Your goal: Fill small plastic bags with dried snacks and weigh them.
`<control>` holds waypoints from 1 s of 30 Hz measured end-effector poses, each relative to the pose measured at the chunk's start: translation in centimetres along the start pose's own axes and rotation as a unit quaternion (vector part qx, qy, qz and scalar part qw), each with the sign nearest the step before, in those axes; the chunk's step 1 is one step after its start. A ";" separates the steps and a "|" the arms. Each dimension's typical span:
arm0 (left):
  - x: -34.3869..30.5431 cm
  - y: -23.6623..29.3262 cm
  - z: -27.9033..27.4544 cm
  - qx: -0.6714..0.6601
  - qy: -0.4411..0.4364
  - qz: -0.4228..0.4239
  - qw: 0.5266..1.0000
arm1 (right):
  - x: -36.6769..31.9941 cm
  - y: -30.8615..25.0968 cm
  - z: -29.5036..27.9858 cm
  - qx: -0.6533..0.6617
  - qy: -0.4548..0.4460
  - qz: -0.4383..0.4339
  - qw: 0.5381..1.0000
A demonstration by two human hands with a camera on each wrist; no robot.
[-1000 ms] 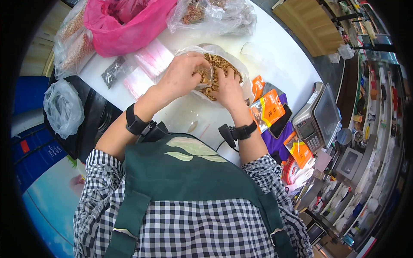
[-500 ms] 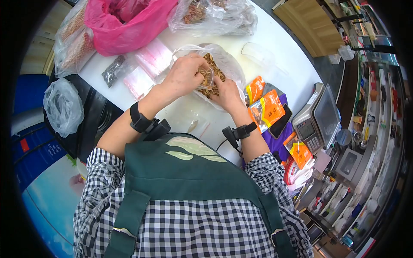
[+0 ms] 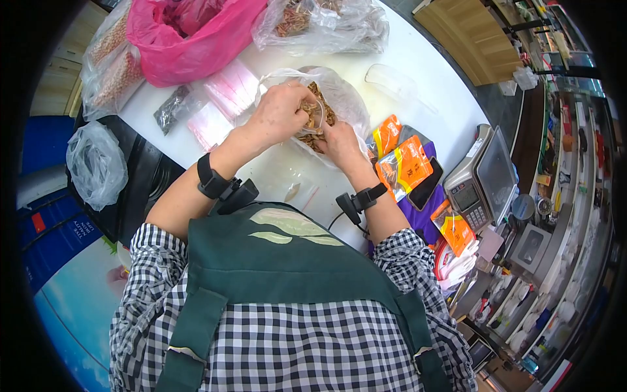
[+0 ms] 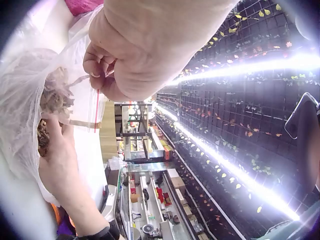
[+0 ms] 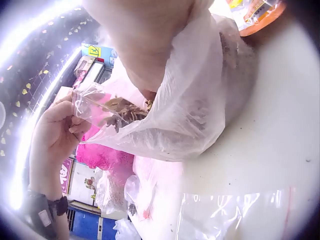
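Counter (image 3: 418, 55), white – carries the items below.
Pink bag (image 3: 189, 62), open, beyond the left arm.
White plastic bag (image 3: 353, 98), open, between the hands; its far-right side has folded inward over the last second, hiding more of its contents.
Left hand (image 3: 277, 114): fingers and thumb pinched together on the small clear bag's edge.
Right hand (image 3: 345, 147): spread over the contents a second ago, now dipped in; fingertips hidden, so whether they grip cannot be told.
Small clear bag (image 5: 90, 105), held up at the white bag's mouth.
Dried brown pieces (image 3: 328, 114), inside the white bag – seemingly within easy reach of the small one.
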State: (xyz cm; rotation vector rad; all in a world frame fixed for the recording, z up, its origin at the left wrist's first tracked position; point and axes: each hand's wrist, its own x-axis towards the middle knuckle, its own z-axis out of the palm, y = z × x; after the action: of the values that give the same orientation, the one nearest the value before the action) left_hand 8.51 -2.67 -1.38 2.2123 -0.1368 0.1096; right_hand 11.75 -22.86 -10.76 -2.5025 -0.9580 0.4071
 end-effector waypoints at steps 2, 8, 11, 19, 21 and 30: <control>0.1 0.0 0.0 0.004 0.001 0.004 1.000 | -0.1 0.1 0.5 -0.052 0.125 -0.110 0.985; 0.4 0.1 -0.3 0.016 0.003 0.007 1.000 | -0.3 0.7 -1.6 0.071 0.083 -0.045 0.993; 0.6 -0.2 -0.3 0.027 0.002 0.010 1.000 | -0.6 1.4 -2.6 0.100 0.064 0.023 0.993; 0.9 1.3 -0.3 0.014 -0.049 -0.061 0.997 | 0.3 -0.6 -7.0 0.253 0.143 0.082 0.953; 0.9 1.2 0.0 0.015 -0.037 -0.040 0.998 | 0.4 -1.8 -8.5 0.282 0.160 0.097 0.941; 1.2 0.8 1.4 -0.002 -0.007 0.025 1.000 | 0.9 -5.8 -10.4 0.342 0.133 0.060 0.928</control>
State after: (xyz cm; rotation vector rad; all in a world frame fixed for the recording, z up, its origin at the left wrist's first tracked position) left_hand 9.61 -4.33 -1.49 2.2064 -0.2004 0.1225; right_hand 13.39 -21.33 0.96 -1.9079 -0.4453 0.3481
